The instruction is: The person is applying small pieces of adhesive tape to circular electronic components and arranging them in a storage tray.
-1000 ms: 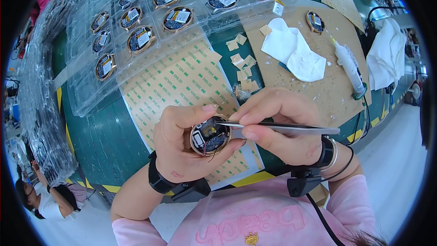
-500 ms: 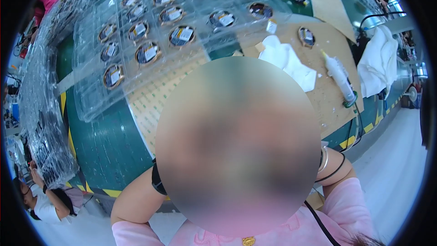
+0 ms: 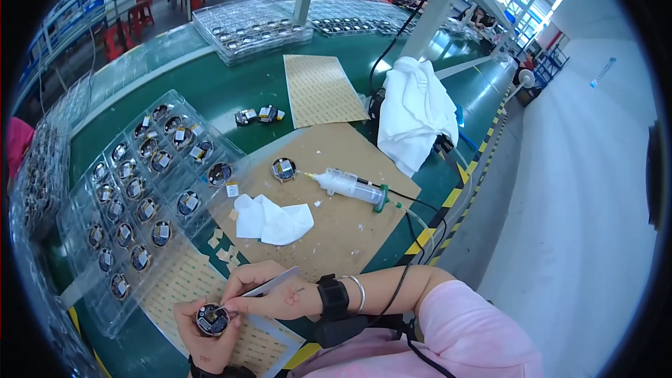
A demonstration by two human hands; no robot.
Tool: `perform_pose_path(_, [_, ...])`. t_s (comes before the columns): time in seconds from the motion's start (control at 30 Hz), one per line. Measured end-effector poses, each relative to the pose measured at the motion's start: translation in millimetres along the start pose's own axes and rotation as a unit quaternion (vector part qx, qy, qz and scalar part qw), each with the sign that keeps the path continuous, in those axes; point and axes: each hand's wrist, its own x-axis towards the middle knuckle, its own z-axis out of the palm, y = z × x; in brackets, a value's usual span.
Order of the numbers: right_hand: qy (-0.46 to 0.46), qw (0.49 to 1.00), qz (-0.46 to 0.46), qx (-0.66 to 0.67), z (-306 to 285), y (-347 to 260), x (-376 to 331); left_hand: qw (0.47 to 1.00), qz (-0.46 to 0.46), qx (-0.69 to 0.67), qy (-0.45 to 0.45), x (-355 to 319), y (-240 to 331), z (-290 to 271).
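Observation:
My left hand point(image 3: 203, 350) is closed around the rim of a round watch module point(image 3: 212, 318), with its dark circuit board facing up. Between the fingers of my right hand point(image 3: 260, 301) is a slim metal tool that looks like tweezers point(image 3: 280, 281); its tip end meets the module. Both hands are low in the view, over a tan sheet with green marks point(image 3: 189, 283). Another round module point(image 3: 283, 169) lies on brown board, close to the yellow tip of a glue syringe point(image 3: 343, 185).
A clear tray point(image 3: 84, 203) of several round modules stands to the left. White cloth point(image 3: 273, 220) lies on the brown board point(image 3: 343, 238); a larger white cloth point(image 3: 416, 108) is behind. Cables run along the right table edge. Stacked trays point(image 3: 245, 28) and other people are farther off.
The view has swung, so the tray now appears farther left and the far room shows. My hands, behind a blurred disc before, are now visible with the module and tweezers.

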Motion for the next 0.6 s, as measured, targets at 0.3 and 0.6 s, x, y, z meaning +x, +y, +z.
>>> perform_pose_path(0.3, [-0.044, 0.993, 0.044, 0.103, 0.2, 7.8, 5.1, 0.985, 0.144, 0.097, -0.013, -5.0, -4.0, -14.0])
perform_pose_path(0.6, [-0.040, 0.998, -0.054, 0.010, 0.7, -1.5, 5.3, 0.988, 0.114, -0.079, -0.065, 5.3, -4.6, -0.2])
